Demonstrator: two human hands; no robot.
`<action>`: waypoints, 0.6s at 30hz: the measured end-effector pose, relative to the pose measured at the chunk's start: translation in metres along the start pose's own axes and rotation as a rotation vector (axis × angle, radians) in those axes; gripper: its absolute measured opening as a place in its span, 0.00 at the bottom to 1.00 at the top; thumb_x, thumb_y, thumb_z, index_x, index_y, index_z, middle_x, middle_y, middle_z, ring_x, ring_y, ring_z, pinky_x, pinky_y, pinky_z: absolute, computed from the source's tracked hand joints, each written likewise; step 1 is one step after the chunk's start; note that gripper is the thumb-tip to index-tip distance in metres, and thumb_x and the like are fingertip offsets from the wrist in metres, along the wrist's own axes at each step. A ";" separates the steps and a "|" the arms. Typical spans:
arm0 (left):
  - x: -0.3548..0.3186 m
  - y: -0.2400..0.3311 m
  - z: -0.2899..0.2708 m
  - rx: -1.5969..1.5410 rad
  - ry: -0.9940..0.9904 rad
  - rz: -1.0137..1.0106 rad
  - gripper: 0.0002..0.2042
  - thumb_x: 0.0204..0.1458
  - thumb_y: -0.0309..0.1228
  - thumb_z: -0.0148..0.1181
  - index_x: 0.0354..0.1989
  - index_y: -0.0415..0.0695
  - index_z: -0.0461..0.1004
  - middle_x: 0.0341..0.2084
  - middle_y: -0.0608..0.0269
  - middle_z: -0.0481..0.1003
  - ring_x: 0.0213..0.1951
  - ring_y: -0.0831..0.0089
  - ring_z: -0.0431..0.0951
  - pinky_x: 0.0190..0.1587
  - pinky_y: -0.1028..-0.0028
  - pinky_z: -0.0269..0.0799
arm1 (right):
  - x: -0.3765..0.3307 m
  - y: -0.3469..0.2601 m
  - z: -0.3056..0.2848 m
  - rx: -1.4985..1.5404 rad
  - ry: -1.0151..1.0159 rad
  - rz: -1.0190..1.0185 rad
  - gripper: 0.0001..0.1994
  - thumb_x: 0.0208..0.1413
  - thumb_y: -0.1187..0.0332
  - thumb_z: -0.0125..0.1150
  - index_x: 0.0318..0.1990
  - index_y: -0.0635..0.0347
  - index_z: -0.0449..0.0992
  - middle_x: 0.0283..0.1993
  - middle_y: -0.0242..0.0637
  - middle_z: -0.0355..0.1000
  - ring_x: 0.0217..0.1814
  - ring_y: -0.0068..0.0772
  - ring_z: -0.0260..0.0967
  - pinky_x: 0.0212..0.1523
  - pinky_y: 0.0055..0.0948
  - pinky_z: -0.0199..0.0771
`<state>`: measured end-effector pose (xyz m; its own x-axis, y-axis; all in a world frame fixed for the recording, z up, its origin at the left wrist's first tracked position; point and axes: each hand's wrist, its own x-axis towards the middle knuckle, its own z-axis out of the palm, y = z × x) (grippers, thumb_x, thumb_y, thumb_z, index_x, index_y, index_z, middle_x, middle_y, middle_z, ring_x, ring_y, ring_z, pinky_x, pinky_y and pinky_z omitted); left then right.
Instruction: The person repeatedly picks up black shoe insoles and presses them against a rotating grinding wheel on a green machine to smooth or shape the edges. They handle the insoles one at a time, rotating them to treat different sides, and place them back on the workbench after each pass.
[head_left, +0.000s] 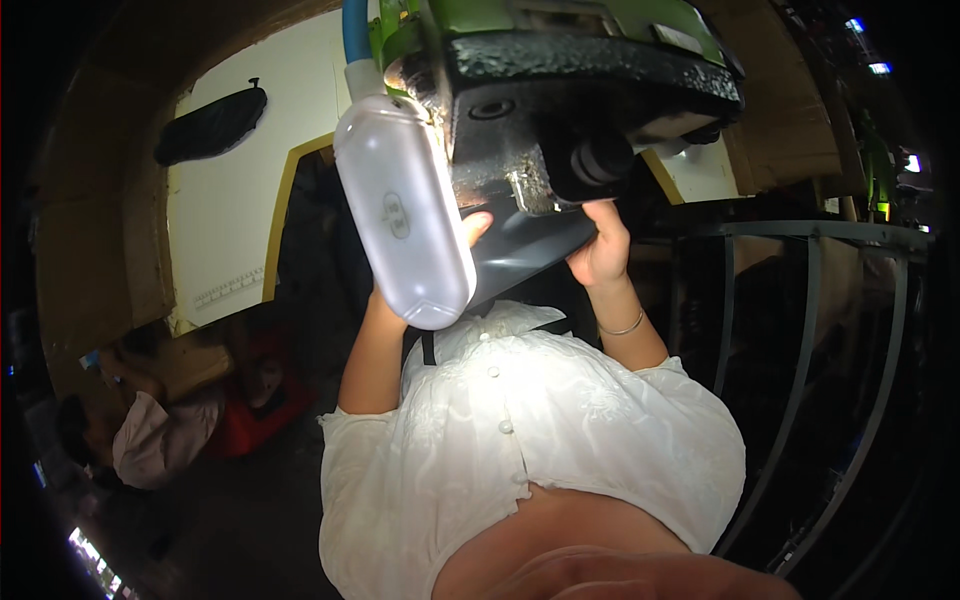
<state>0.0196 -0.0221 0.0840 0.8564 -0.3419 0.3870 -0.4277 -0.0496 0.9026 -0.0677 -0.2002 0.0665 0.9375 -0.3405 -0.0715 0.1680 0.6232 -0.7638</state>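
A smooth dark grey piece, its material unclear, spans the gap between my two hands beneath the black underside of a green machine. My right hand grips its right end, thumb side up near a round black knob. At the left end, the thumb of my left hand lies against the piece. The rest of that hand is hidden behind a long white lamp, which is lit. The far part of the piece is covered by the machine.
A white tabletop with a yellow-edged cutout surrounds the machine. On it lies a flat black rounded object. Metal rails stand at my right. Another person's pale garment and something red show at lower left.
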 end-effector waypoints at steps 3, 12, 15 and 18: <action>-0.018 -0.024 -0.023 0.184 -0.135 -0.118 0.12 0.42 0.31 0.65 0.16 0.36 0.71 0.13 0.64 0.71 0.19 0.80 0.68 0.25 0.78 0.62 | -0.003 0.006 0.012 -0.056 -0.112 0.102 0.27 0.49 0.70 0.50 0.58 0.67 0.54 0.51 0.42 0.63 0.54 0.31 0.62 0.55 0.29 0.61; -0.071 -0.037 -0.040 0.036 -0.015 -0.305 0.18 0.49 0.38 0.59 0.18 0.36 0.66 0.14 0.72 0.63 0.21 0.85 0.59 0.25 0.82 0.56 | 0.013 0.013 0.033 -0.148 -0.299 0.284 0.23 0.49 0.73 0.54 0.54 0.63 0.58 0.48 0.36 0.63 0.49 0.25 0.61 0.51 0.25 0.61; -0.083 -0.056 -0.039 0.089 0.048 -0.273 0.17 0.50 0.37 0.59 0.19 0.36 0.67 0.15 0.72 0.64 0.22 0.85 0.60 0.25 0.81 0.58 | 0.016 0.015 0.035 -0.206 -0.357 0.281 0.25 0.49 0.73 0.55 0.55 0.63 0.57 0.48 0.35 0.64 0.49 0.24 0.61 0.51 0.26 0.61; -0.079 -0.074 -0.040 0.173 0.066 -0.245 0.14 0.51 0.35 0.58 0.23 0.34 0.70 0.16 0.70 0.66 0.23 0.83 0.63 0.27 0.80 0.61 | 0.021 0.030 0.035 -0.401 -0.418 0.095 0.30 0.49 0.70 0.59 0.57 0.64 0.52 0.50 0.37 0.62 0.51 0.26 0.60 0.53 0.28 0.61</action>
<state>-0.0051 0.0458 -0.0057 0.9547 -0.2382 0.1785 -0.2443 -0.2838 0.9272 -0.0318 -0.1636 0.0646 0.9971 0.0613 0.0448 0.0248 0.2944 -0.9554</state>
